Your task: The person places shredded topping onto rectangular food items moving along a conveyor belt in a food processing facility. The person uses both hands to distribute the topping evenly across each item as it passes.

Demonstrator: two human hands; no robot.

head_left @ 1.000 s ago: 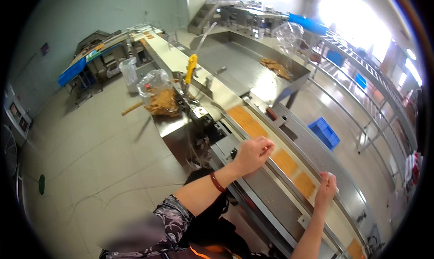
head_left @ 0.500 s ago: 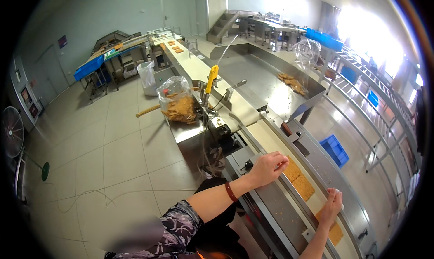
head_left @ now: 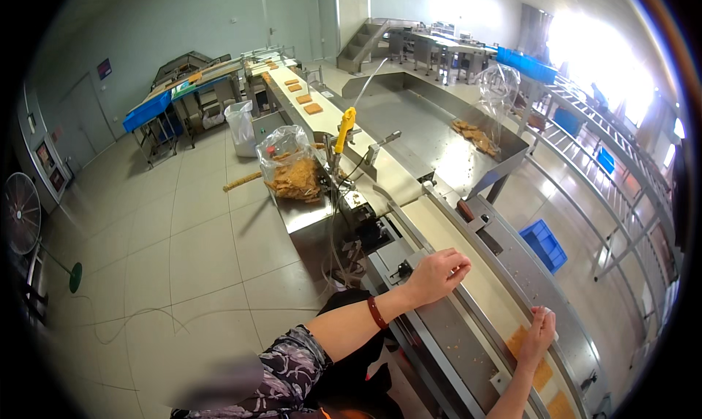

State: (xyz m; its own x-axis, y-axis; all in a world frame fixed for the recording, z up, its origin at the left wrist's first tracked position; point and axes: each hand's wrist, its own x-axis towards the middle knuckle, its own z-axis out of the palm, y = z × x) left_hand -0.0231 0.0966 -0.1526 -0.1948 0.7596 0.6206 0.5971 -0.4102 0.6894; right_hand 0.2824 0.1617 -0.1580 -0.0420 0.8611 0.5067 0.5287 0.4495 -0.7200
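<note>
**Hands at the conveyor line — flat orange pieces on the belt**

Left hand point(head_left: 437, 273): loosely curled, fingers bent under, nothing visible in it. It hovers over or rests on the steel near rim of the conveyor point(head_left: 446, 346) — contact cannot be confirmed. Red band on the wrist; patterned sleeve on the upper arm.

Right hand point(head_left: 540, 333): fingers together and pointed down, fingertips at the far edge of the belt, just above a flat orange piece point(head_left: 532, 357) lying on the belt. Something small and pale shows at the fingertips; too small to identify, and a grip cannot be told. A second orange piece point(head_left: 561, 404) lies further along the belt toward the lower right end.

Belt surface between the two hands carries scattered crumbs.

Surroundings: at the upstream end of the line, a clear bag of golden-brown pieces point(head_left: 292, 172) sits on a steel side table; a yellow-handled tool point(head_left: 344, 123) stands upright just beside it. More orange pieces point(head_left: 313, 108) lie on the long belt beyond. A blue crate point(head_left: 542, 243) sits on the floor behind the conveyor.
</note>
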